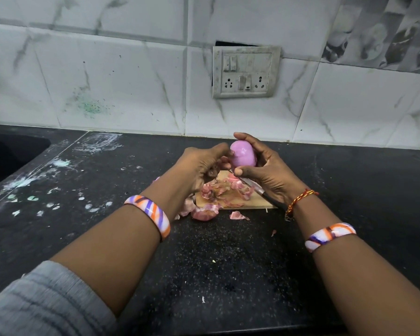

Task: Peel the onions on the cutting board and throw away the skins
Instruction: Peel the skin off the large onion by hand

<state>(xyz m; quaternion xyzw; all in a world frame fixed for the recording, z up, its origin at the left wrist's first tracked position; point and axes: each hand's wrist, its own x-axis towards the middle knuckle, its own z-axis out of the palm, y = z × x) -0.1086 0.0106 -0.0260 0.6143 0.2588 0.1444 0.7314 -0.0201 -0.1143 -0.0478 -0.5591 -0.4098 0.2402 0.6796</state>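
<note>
A peeled purple onion (243, 154) is held up above the wooden cutting board (260, 202). My right hand (267, 170) grips it, thumb below and fingers over the top. My left hand (199, 166) has curled fingers pinching at the onion's left end. A knife (251, 185) shows under my right hand, blade pointing left over the board; I cannot tell whether the hand holds it. Pink onion skins (220, 192) are piled on the board, and more skins (204, 212) lie on the black counter in front of it.
The black speckled counter (216, 258) has white and green stains on its left part. A dark sink (10, 156) is at the far left. Behind the board stands a tiled wall with a switch and socket plate (245, 72).
</note>
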